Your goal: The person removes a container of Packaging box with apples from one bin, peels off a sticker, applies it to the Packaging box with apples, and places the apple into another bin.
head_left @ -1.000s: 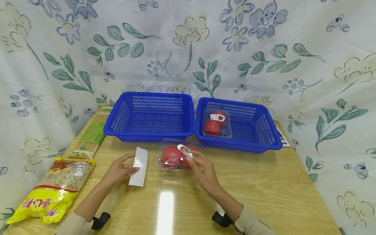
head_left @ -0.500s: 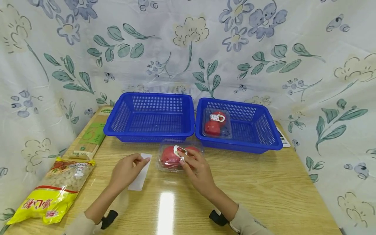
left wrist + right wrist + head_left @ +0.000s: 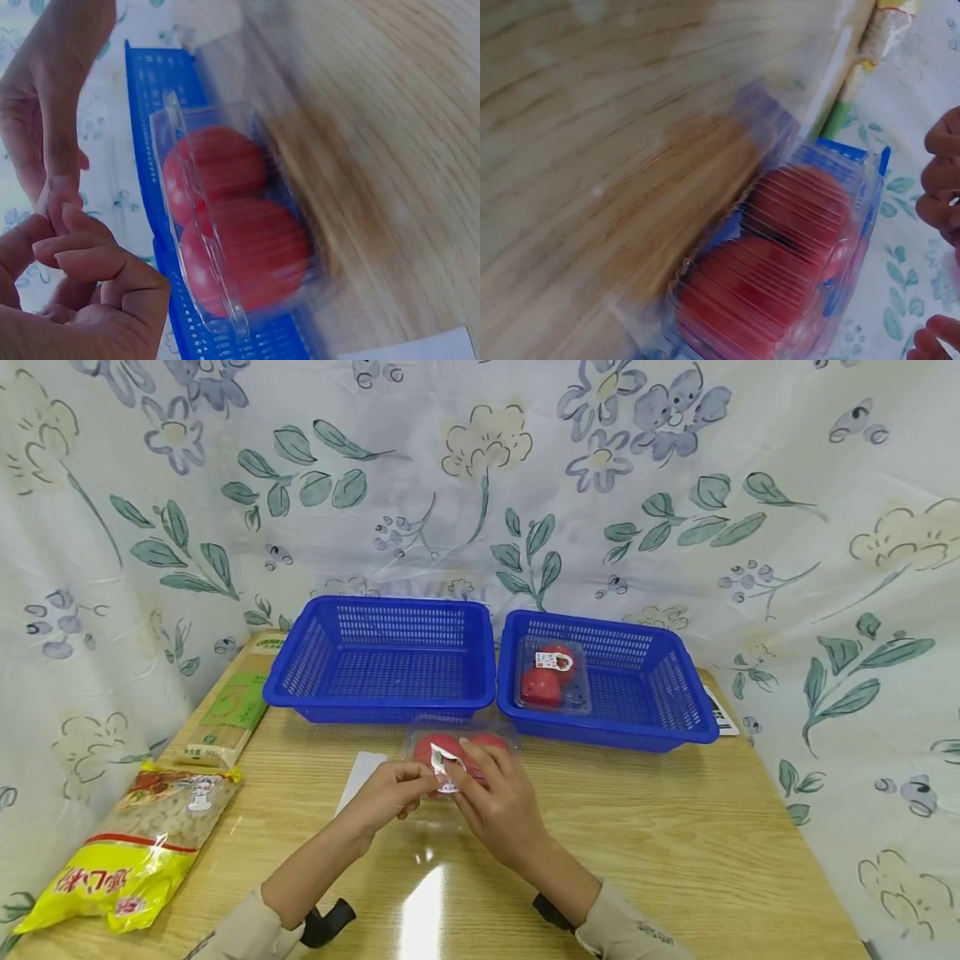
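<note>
In the head view my left hand (image 3: 390, 795) and right hand (image 3: 501, 806) meet over a clear plastic box (image 3: 429, 725) on the table. Between them they pinch a small white sticker label (image 3: 447, 762), left fingers at its lower edge, right fingers at its other side. The label stands above the box, bent, its shiny back partly showing. Two red tomatoes (image 3: 251, 255) lie inside the closed box, seen through its wall in the left wrist view. A white paper strip (image 3: 363, 774) rests on the table behind my left forearm.
Two blue baskets (image 3: 378, 703) stand at the back. The right basket (image 3: 637, 693) holds another clear box of tomatoes (image 3: 542, 687) bearing a label. At the left lie a noodle packet (image 3: 232, 702) and a yellow bag of pasta (image 3: 138, 852). A patterned cloth hangs behind.
My left hand has let go of the paper strip, leaving it on the table, and moved right to the label. My right hand has brought the label slightly left and turned it.
</note>
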The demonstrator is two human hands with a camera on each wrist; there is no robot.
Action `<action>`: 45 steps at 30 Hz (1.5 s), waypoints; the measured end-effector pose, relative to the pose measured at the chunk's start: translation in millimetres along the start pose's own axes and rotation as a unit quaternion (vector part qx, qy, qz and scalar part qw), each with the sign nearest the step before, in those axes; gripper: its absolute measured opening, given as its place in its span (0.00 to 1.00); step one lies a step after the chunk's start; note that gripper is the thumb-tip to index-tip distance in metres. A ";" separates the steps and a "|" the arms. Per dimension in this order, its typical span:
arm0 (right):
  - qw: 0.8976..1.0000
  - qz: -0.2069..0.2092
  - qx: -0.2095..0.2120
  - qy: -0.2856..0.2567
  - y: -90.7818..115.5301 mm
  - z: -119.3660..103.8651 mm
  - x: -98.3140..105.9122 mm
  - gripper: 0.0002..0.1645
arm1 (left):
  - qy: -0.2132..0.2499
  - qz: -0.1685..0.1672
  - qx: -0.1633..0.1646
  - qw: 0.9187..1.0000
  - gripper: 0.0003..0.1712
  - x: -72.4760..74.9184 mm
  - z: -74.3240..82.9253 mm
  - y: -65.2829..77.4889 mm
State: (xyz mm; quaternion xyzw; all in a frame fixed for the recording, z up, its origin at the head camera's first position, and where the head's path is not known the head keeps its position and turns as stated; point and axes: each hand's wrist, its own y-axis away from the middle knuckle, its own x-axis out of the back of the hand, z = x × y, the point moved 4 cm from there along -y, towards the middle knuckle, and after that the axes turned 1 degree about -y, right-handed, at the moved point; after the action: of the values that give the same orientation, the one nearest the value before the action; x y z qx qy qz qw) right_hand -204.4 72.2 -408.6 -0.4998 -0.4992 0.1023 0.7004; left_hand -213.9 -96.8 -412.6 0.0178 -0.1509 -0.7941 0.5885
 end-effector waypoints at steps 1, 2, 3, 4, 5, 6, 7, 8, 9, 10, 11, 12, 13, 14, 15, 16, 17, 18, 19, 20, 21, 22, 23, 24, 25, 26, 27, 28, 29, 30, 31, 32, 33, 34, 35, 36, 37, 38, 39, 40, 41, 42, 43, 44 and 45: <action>1.000 -0.009 -0.003 -0.010 0.4 0.7 0.3 0.18 | -0.008 -0.003 -0.007 1.000 0.13 0.3 0.5 0.1; 0.999 -0.020 -0.007 -0.027 0.7 1.5 0.8 0.21 | -0.022 -0.005 -0.017 1.000 0.13 0.6 1.2 0.3; 0.998 -0.031 -0.013 -0.049 1.0 2.3 1.4 0.24 | -0.040 -0.001 -0.029 0.999 0.13 1.2 2.2 0.5; 0.996 -0.041 -0.023 -0.072 1.2 3.3 2.1 0.26 | -0.056 0.004 -0.038 0.998 0.13 2.0 2.7 0.5; 0.993 -0.048 -0.038 -0.100 1.1 4.5 2.9 0.28 | -0.073 0.009 -0.047 0.996 0.13 3.1 3.6 0.8; 0.989 -0.050 -0.055 -0.131 0.5 5.8 3.7 0.28 | -0.090 0.014 -0.055 0.994 0.13 4.2 4.6 0.9; 0.984 -0.047 -0.072 -0.158 -0.6 7.2 4.4 0.28 | -0.105 0.020 -0.061 0.992 0.13 5.4 5.5 0.8; 0.979 -0.043 -0.089 -0.181 -2.3 8.7 4.9 0.28 | -0.115 0.023 -0.067 0.991 0.13 6.3 6.0 0.4; 0.975 -0.036 -0.106 -0.192 -4.4 10.2 5.3 0.27 | -0.119 0.022 -0.070 0.990 0.13 6.7 6.3 -0.3; 0.972 -0.029 -0.120 -0.198 -6.8 11.6 5.2 0.26 | -0.119 0.016 -0.072 0.990 0.12 6.3 6.4 -1.0; 0.971 -0.022 -0.133 -0.200 -9.4 13.0 5.0 0.25 | -0.121 0.008 -0.077 0.990 0.12 5.5 6.8 -1.7; 0.971 -0.017 -0.141 -0.193 -12.0 14.2 4.4 0.24 | -0.120 0.000 -0.080 0.989 0.12 4.4 7.1 -2.3; 0.971 -0.014 -0.149 -0.185 -14.4 15.2 3.6 0.24 | -0.120 -0.007 -0.084 0.989 0.11 3.2 7.1 -3.0; 0.971 -0.012 -0.159 -0.176 -16.5 16.3 2.8 0.23 | -0.120 -0.014 -0.089 0.989 0.11 1.8 7.2 -3.6; 0.970 -0.006 -0.170 -0.172 -17.9 17.6 1.6 0.21 | -0.122 -0.020 -0.091 0.988 0.11 0.6 7.3 -4.0; 0.968 0.000 -0.181 -0.173 -18.9 19.0 0.2 0.18 | -0.124 -0.023 -0.093 0.988 0.10 -0.2 7.5 -4.3; 0.965 0.007 -0.194 -0.176 -20.2 20.4 -0.7 0.15 | -0.127 -0.023 -0.096 0.987 0.10 -0.6 7.4 -5.0; 0.961 0.014 -0.207 -0.183 -21.3 21.9 -1.6 0.12 | -0.129 -0.023 -0.096 0.987 0.10 -0.9 7.5 -5.7; 0.955 0.021 -0.222 -0.193 -22.0 23.8 -2.8 0.09 | -0.131 -0.021 -0.096 0.987 0.10 -1.0 7.6 -6.5; 0.951 0.027 -0.237 -0.199 -22.6 26.1 -4.1 0.06 | -0.134 -0.020 -0.096 0.986 0.10 -1.0 7.9 -7.4; 0.945 0.032 -0.252 -0.207 -23.1 28.5 -5.6 0.04 | -0.140 -0.014 -0.096 0.985 0.10 -0.6 8.1 -8.8; 0.939 0.033 -0.268 -0.213 -23.7 31.2 -7.1 0.04 | -0.144 -0.007 -0.094 0.985 0.11 -0.2 8.3 -10.2; 0.933 0.032 -0.285 -0.219 -24.3 34.3 -9.0 0.04 | -0.148 0.003 -0.092 0.985 0.11 0.3 8.7 -12.0; 0.927 0.028 -0.302 -0.222 -24.3 38.1 -11.8 0.04 | -0.151 0.013 -0.089 0.984 0.11 0.8 9.3 -13.8; 0.919 0.022 -0.322 -0.224 -24.2 42.1 -15.0 0.04 | -0.156 0.027 -0.087 0.984 0.11 1.2 9.4 -16.1; 0.913 0.013 -0.341 -0.222 -24.0 46.2 -18.6 0.05 | -0.161 0.040 -0.083 0.983 0.11 1.7 9.2 -18.5; 0.907 0.002 -0.358 -0.221 -23.8 50.2 -22.4 0.05 | -0.166 0.055 -0.078 0.981 0.11 1.8 8.6 -21.1; 0.903 -0.011 -0.372 -0.215 -23.4 53.9 -26.5 0.05 | -0.172 0.068 -0.072 0.980 0.10 1.5 8.2 -23.3; 0.901 -0.025 -0.380 -0.206 -23.1 57.1 -30.7 0.06 | -0.180 0.082 -0.066 0.978 0.10 0.9 7.4 -25.9; 0.902 -0.038 -0.384 -0.194 -22.8 59.6 -34.4 0.06 | -0.191 0.094 -0.060 0.975 0.09 0.2 6.3 -28.3; 0.903 -0.048 -0.385 -0.183 -22.6 61.5 -37.5 0.06 | -0.205 0.106 -0.056 0.971 0.09 -0.8 5.7 -30.8; 0.907 -0.055 -0.380 -0.171 -22.4 62.9 -40.3 0.06 | -0.219 0.116 -0.051 0.967 0.09 -1.9 5.1 -32.8; 0.912 -0.060 -0.374 -0.159 -22.3 63.8 -42.5 0.06 | -0.236 0.126 -0.048 0.962 0.09 -3.2 5.0 -34.8; 0.917 -0.061 -0.367 -0.147 -21.9 64.2 -44.3 0.06 | -0.254 0.135 -0.047 0.957 0.10 -4.3 5.2 -36.3; 0.921 -0.060 -0.359 -0.137 -21.7 64.5 -45.6 0.06 | -0.270 0.143 -0.048 0.951 0.10 -5.3 5.4 -38.0; 0.925 -0.058 -0.353 -0.128 -21.4 64.6 -46.7 0.06 | -0.288 0.151 -0.050 0.944 0.11 -6.0 6.0 -39.3; 0.928 -0.056 -0.347 -0.122 -21.2 64.5 -47.6 0.06 | -0.304 0.159 -0.054 0.938 0.12 -6.5 6.7 -40.5; 0.931 -0.055 -0.341 -0.115 -20.9 64.4 -48.6 0.07 | -0.318 0.165 -0.058 0.932 0.13 -6.8 7.0 -41.2; 0.934 -0.055 -0.336 -0.107 -20.8 64.3 -49.6 0.07 | -0.331 0.171 -0.064 0.926 0.14 -7.0 7.6 -41.4; 0.936 -0.055 -0.332 -0.102 -19.3 64.7 -50.8 0.07 | -0.342 0.177 -0.071 0.920 0.15 -7.7 7.4 -42.5; 0.938 -0.055 -0.328 -0.097 -18.0 65.2 -51.8 0.07 | -0.357 0.181 -0.079 0.913 0.16 -8.3 7.2 -43.7; 0.940 -0.058 -0.324 -0.090 -16.7 65.6 -53.0 0.08 | -0.369 0.185 -0.086 0.907 0.17 -8.9 6.9 -44.7; 0.943 -0.060 -0.318 -0.084 -15.7 65.7 -54.0 0.08 | -0.380 0.188 -0.093 0.901 0.18 -9.5 6.7 -45.5; 0.945 -0.062 -0.312 -0.079 -14.9 66.1 -55.2 0.08 | -0.392 0.190 -0.099 0.895 0.18 -10.1 6.5 -46.0; 0.947 -0.064 -0.306 -0.076 -14.3 66.4 -56.1 0.08 | -0.402 0.193 -0.104 0.889 0.19 -10.5 6.4 -46.5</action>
State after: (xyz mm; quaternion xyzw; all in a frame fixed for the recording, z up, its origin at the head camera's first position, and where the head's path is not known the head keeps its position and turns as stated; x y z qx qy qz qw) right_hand -289.6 69.0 -430.5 -0.6480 -0.5890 -0.0625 0.4789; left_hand -255.2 -73.3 -420.2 -0.3936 -0.2914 -0.6155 0.6175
